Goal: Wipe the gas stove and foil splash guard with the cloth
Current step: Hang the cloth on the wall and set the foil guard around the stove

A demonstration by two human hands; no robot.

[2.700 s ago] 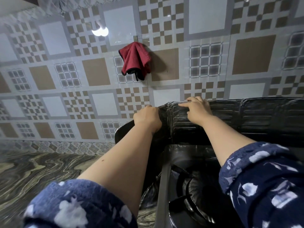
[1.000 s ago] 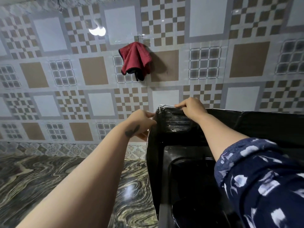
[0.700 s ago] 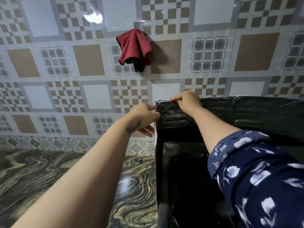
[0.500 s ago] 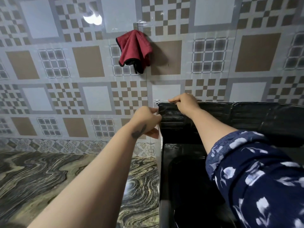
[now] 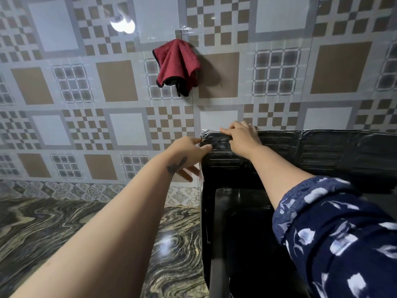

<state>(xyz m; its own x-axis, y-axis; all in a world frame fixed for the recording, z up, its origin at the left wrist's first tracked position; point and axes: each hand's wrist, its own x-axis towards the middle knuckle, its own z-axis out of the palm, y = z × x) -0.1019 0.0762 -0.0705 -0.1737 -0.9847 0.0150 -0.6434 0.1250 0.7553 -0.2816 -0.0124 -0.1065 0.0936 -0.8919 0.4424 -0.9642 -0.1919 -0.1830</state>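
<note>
A dark ribbed foil splash guard (image 5: 326,151) stands around the back and left side of the black gas stove (image 5: 242,214). My left hand (image 5: 189,153) pinches the guard's upper left corner edge from outside. My right hand (image 5: 242,136) grips the top rim of the guard close to that corner, fingers over the edge. A red cloth (image 5: 177,65) with a black border hangs on the tiled wall above, in neither hand. The stove's burners are hidden by my right sleeve.
A patterned tile wall (image 5: 86,104) rises behind the stove. A marbled dark countertop (image 5: 53,231) extends to the left of the stove. My blue floral sleeve (image 5: 339,237) covers the lower right.
The guard's left panel has swung from splayed outward to upright along the stove's side. My hands stayed at its top left corner, and the view shifted left, hiding the burner.
</note>
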